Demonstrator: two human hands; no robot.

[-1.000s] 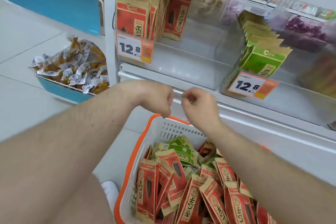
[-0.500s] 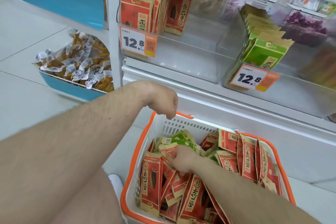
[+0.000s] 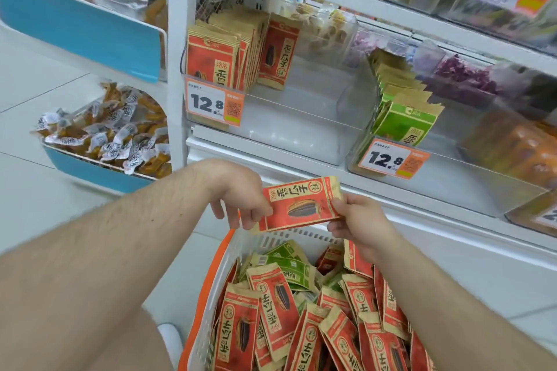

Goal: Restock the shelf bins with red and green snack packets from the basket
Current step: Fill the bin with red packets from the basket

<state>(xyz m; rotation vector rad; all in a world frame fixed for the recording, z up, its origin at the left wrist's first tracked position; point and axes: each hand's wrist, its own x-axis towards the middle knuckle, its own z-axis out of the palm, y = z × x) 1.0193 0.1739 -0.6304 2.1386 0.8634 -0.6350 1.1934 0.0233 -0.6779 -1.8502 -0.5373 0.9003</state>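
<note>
A red snack packet [image 3: 301, 205] hangs sideways above the basket, held at both ends. My left hand [image 3: 238, 193] pinches its left end and my right hand [image 3: 358, 223] pinches its right end. Below them stands a white basket with an orange rim [image 3: 211, 289], holding several red packets [image 3: 271, 319] and a few green packets [image 3: 289, 265]. On the shelf, the clear left bin [image 3: 301, 132] holds a row of red packets [image 3: 217, 60] at its left side. The clear right bin [image 3: 452, 181] holds a row of green packets [image 3: 407, 120].
Orange price tags reading 12.8 [image 3: 214, 102] hang on both bin fronts. A white shelf upright [image 3: 177, 54] stands left of the bins. Blue trays of wrapped snacks [image 3: 105, 132] sit further left. The white shelf ledge [image 3: 437, 220] runs behind the basket. More goods fill the shelf above.
My right hand dipped into the basket, then rose with a red packet. My left hand took hold of the packet's other end. The view moved closer to the shelf.
</note>
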